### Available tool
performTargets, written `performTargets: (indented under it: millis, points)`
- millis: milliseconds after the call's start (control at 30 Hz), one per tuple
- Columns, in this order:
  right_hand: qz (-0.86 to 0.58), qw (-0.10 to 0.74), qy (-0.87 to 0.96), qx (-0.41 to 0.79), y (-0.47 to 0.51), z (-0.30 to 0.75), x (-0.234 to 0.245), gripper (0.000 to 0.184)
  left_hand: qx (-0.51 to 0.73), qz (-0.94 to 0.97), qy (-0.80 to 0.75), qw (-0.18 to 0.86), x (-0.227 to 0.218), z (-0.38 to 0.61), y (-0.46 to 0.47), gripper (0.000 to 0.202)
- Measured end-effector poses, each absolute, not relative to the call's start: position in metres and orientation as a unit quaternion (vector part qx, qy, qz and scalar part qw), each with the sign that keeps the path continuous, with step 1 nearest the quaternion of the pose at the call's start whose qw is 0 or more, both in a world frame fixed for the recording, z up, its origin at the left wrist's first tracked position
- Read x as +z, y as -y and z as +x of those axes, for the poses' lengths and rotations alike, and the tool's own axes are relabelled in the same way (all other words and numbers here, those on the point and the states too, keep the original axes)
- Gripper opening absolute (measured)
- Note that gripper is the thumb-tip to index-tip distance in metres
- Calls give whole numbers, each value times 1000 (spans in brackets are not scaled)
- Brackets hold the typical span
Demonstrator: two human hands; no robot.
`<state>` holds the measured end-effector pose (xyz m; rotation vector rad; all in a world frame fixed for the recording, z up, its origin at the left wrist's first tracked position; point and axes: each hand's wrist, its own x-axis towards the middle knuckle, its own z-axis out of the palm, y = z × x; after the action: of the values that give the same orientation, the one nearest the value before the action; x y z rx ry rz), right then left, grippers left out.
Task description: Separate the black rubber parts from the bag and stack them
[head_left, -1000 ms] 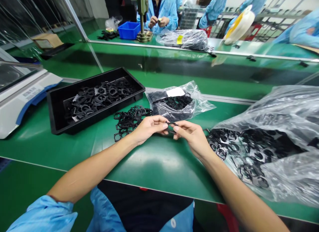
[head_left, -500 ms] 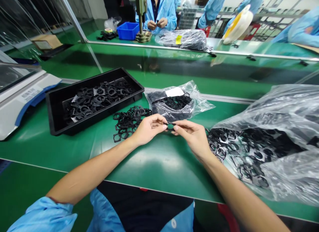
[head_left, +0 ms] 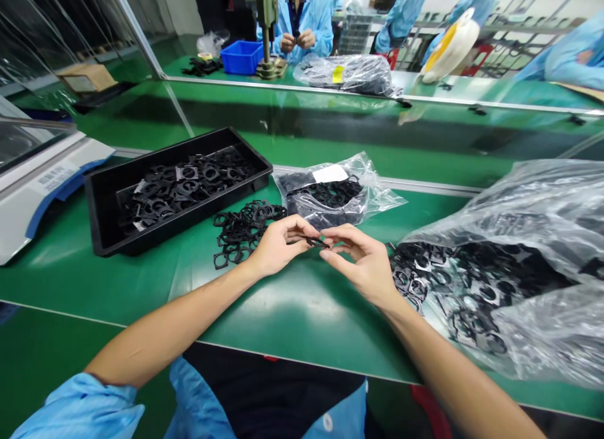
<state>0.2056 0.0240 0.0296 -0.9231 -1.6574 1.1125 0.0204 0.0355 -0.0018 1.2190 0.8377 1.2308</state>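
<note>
A small black plastic ring-shaped part [head_left: 317, 242] is in front of me, seen nearly edge-on. My left hand [head_left: 278, 245] pinches its left end between thumb and fingers. Around the part's right end, my right hand [head_left: 367, 263] has its thumb and index finger parted; whether a fingertip touches it I cannot tell. Behind my left hand lies a loose pile of black ring parts [head_left: 248, 228] on the green table [head_left: 302, 313]. A clear plastic bag [head_left: 325, 200] of similar black rings rests just beyond my hands.
A black tray [head_left: 184, 228] of black parts stands at left, beside a white and blue machine [head_left: 51, 187]. At right, a large open plastic bag [head_left: 542, 206] spills black and metallic ring parts. Across a clear partition, a co-worker [head_left: 306, 24] sits near a blue bin [head_left: 241, 58].
The black ring has tilted from showing its opening to nearly edge-on. My right thumb and index finger have spread off its right end, while my left hand keeps its pinch.
</note>
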Motion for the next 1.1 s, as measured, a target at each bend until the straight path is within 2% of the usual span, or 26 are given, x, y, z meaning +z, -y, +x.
performTargets:
  millis: [233, 500, 900, 1100]
  points:
    - [-428, 456, 688, 369, -24, 208, 29, 14, 517, 546, -383, 537, -2, 23, -34, 15]
    - [-446, 444, 679, 377, -28, 210, 25, 15, 497, 541, -396, 552, -4, 25, -32, 24]
    - [-439, 471, 662, 384, -27, 210, 26, 10, 504, 542, -394, 544, -6, 26, -33, 25]
    - [-450, 460, 640, 420, -33, 211, 21, 19, 488, 607, -432, 454, -8, 24, -32, 16]
